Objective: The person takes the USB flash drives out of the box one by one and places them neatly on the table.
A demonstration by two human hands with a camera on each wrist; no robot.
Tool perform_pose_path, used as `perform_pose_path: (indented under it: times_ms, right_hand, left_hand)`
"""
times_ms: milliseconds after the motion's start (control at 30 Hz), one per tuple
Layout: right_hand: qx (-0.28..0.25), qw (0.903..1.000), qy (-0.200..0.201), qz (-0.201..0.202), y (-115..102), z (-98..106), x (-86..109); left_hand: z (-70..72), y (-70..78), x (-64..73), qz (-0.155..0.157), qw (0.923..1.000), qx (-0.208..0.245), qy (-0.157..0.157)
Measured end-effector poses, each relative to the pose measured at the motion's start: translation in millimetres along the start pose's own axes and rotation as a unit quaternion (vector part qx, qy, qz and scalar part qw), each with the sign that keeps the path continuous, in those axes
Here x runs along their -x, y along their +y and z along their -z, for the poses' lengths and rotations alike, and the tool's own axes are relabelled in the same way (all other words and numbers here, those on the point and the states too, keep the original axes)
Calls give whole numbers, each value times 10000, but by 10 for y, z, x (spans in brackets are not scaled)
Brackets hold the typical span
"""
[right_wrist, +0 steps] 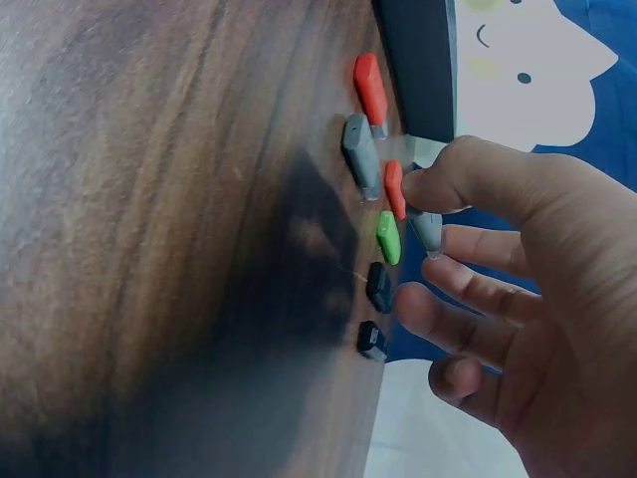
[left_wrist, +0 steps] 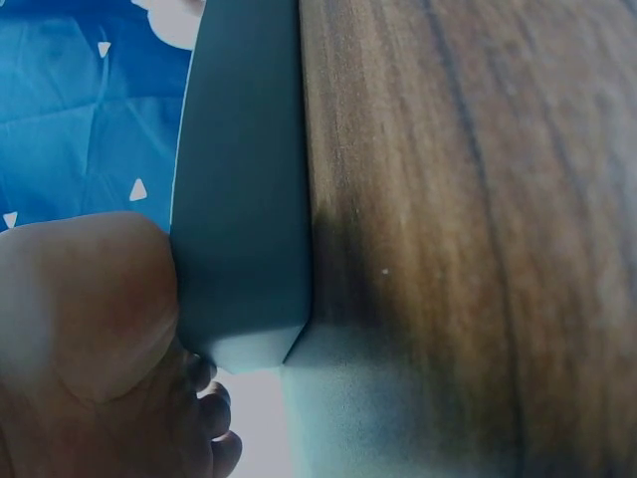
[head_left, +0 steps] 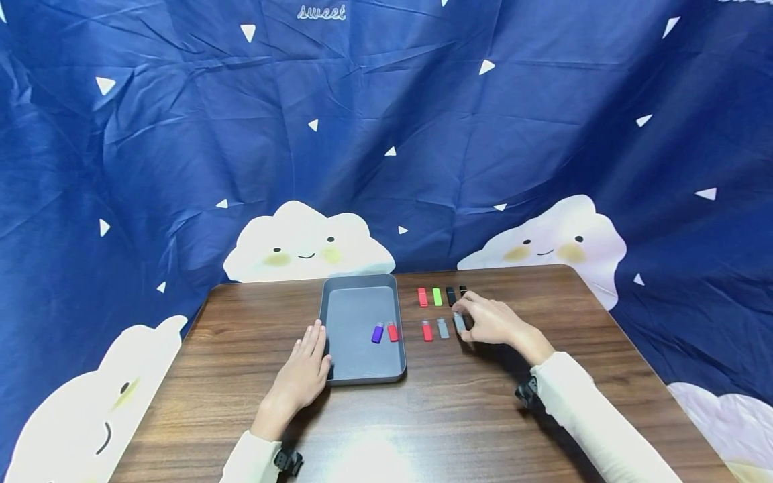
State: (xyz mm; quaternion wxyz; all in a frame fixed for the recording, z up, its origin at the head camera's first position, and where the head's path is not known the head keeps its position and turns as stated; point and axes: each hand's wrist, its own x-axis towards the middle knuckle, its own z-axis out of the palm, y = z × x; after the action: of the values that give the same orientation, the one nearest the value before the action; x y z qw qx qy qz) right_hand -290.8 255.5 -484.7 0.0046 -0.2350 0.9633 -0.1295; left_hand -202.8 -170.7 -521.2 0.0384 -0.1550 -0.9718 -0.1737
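My right hand [head_left: 490, 320] pinches a grey USB stick [head_left: 459, 323] between thumb and fingers; in the right wrist view the stick [right_wrist: 426, 232] shows lifted off the wood. Left of it lie another grey stick [head_left: 443, 329] and a red stick [head_left: 427, 331]. Behind them is a row with a red [head_left: 423, 297], a green [head_left: 437, 296] and two black sticks [head_left: 451, 296], one partly covered by my fingers. My left hand [head_left: 304, 369] rests with straight fingers against the left wall of a grey tray [head_left: 362, 381]. A purple stick [head_left: 377, 333] and a red one [head_left: 392, 331] lie inside.
A brown wooden table [head_left: 241, 349] carries everything. Behind it hangs a blue cloth [head_left: 362, 168] with white clouds and triangles. The tray's right wall stands between the sticks inside it and those on the wood.
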Motion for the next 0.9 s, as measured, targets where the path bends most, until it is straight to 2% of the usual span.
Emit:
perform_pose_path:
  times_ms: [233,500,700,900]
  right_hand:
    - [-144,9998,-114,-54,17,-65,1]
    - [-219,9996,-142,-79,66,-143,-8]
    - [-157,9997,-146,-62,95,-202,-15]
    - [-65,9998,-200,-68,114,-226,-19]
  left_hand:
    - [-11,-11,0,-8,10000,63,46]
    - [5,-7,1,96,9998,-82,-165]
    - [5,-6,0,93,9998,-93,-146]
    - [-57,-66,-10,-10,10000,-34,7]
